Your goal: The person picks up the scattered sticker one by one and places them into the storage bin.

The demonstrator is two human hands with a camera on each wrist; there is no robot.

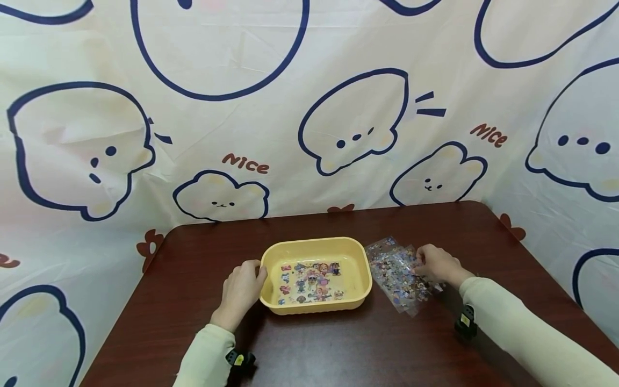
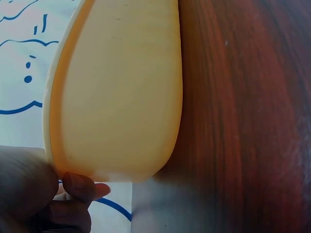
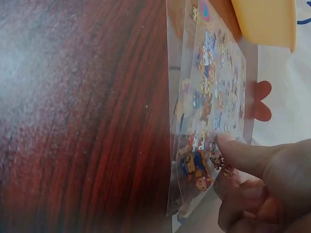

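Note:
A yellow plastic tray [image 1: 316, 310] sits on the table with cartoon character stickers [image 1: 311, 279] showing on its floor. My left hand [image 1: 243, 290] grips the tray's left end at the rim; in the left wrist view its curled fingers [image 2: 80, 187] are at the tray's end. To the right of the tray lie overlapping clear sticker sheets [image 1: 394, 271] printed with small colourful cartoon figures. My right hand [image 1: 439, 264] pinches these sheets at their right side. In the right wrist view the thumb [image 3: 243, 155] presses on the top sheet and the other fingers curl beneath the edge.
The dark brown wooden table [image 1: 329, 344] reaches back to a pale cloth backdrop [image 1: 280, 129] with blue cartoon outlines. The tray's right end stands close beside the sheets. A black camera is strapped to each wrist.

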